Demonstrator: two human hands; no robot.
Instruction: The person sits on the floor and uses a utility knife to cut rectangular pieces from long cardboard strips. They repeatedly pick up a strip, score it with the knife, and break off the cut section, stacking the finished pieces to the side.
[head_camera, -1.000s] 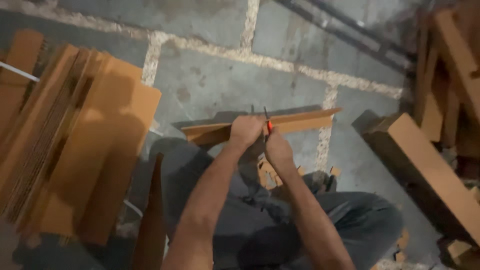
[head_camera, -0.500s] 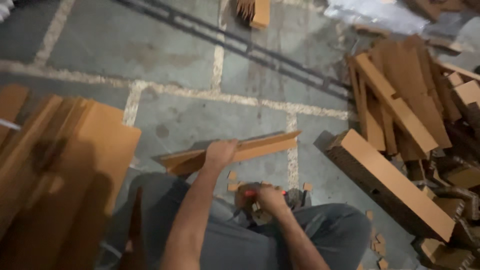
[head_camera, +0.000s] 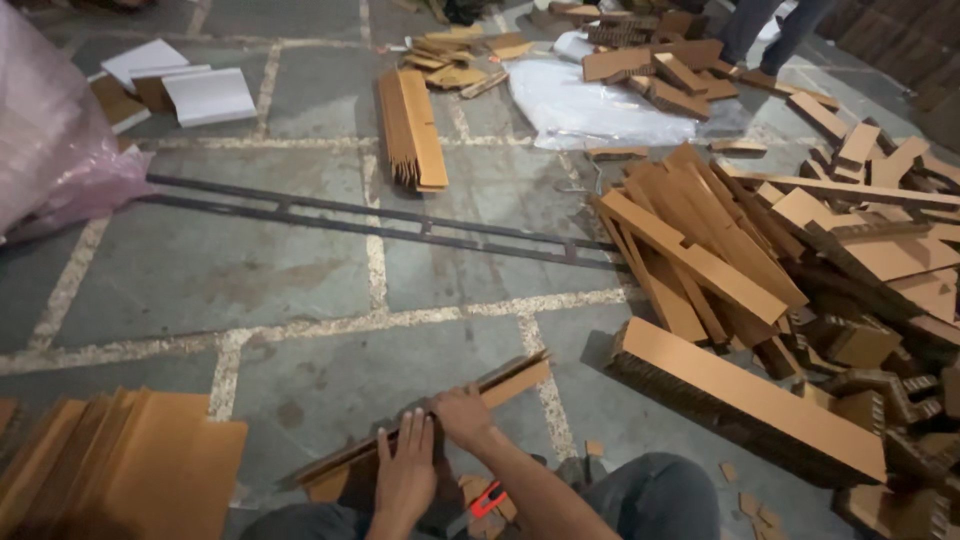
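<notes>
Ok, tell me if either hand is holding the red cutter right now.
No: both the left hand and right hand rest on the cardboard strip; the red cutter lies below them.

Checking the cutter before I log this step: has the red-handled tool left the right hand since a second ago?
Yes. The red-handled tool now lies low by the knee, below the cardboard strip. Earlier it was held up at the strip. Both the left hand and right hand rest on the strip.

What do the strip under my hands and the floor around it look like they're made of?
The strip looks like brown corrugated or honeycomb cardboard, matte: layered edge, same tan as the piled offcuts. Both the left hand and the right hand press on it. The floor looks like grey stone or concrete slabs, dull, with pale mortar joints.
</notes>
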